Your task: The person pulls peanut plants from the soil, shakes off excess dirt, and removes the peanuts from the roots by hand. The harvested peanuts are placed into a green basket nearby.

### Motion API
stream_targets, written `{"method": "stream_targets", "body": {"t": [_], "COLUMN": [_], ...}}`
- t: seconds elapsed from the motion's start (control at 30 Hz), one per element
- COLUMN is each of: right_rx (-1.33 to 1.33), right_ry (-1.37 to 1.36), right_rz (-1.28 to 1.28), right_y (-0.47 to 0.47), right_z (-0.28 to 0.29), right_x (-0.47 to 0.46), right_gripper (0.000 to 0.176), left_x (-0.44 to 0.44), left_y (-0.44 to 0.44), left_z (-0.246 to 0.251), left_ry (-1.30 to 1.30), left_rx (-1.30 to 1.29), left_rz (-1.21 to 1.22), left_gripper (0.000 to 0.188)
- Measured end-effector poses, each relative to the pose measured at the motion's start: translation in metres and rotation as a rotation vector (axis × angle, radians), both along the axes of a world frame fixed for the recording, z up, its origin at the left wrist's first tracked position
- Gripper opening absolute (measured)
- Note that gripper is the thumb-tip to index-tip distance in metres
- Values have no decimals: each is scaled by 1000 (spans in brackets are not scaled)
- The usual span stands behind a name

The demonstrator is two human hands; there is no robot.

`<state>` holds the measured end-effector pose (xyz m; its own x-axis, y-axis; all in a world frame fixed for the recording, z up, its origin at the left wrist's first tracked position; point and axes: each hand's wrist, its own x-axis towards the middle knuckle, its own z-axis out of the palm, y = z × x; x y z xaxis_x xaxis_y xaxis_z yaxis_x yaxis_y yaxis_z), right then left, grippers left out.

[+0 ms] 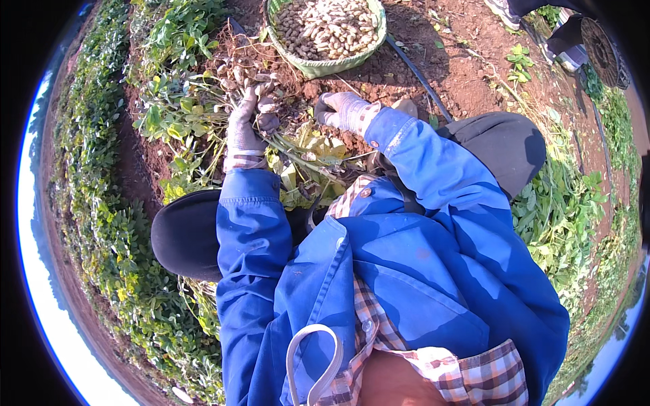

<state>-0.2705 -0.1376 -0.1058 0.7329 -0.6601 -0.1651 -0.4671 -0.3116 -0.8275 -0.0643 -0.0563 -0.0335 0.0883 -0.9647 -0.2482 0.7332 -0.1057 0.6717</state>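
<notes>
My left hand point(245, 122), in a soiled pale glove, grips the stems of uprooted peanut plants point(299, 161). Unshelled peanuts point(236, 76) and thin roots cluster around its fingers. Leafy stems trail from that hand towards my lap. My right hand point(341, 109), gloved too, is curled above the soil, to the right of the bunch and apart from it. Whether anything lies inside its bent fingers is hidden. Just beyond both hands stands a green woven basket point(337, 68) holding many picked peanuts point(330, 28).
A dark hose point(419, 76) runs over the reddish soil point(467, 83) right of the basket. Rows of green plants point(96, 167) line the left side, with more foliage point(563, 213) at right. Another person's legs and shoes point(563, 48) show at upper right, near a round brown object point(599, 51).
</notes>
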Motion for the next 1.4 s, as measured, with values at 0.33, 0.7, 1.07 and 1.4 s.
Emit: {"method": "stream_targets", "body": {"t": [0.33,0.7,1.07,1.4], "right_rx": [1589,-281,642,479], "right_ry": [-959,-546,-465,-410], "right_rz": [-525,-806,-87,-214], "right_y": [-24,-119,10,5], "right_z": [1,67,76,72], "right_x": [-12,-22,17,15], "right_gripper": [24,25,18,19], "left_x": [-21,-29,-22,-25], "left_y": [3,2,-5,0], "left_z": [6,11,-2,5], "left_ry": [-132,-131,-188,-173], "left_rx": [100,118,147,117], "left_rz": [-184,-187,-36,-60], "left_gripper": [30,29,16,25]}}
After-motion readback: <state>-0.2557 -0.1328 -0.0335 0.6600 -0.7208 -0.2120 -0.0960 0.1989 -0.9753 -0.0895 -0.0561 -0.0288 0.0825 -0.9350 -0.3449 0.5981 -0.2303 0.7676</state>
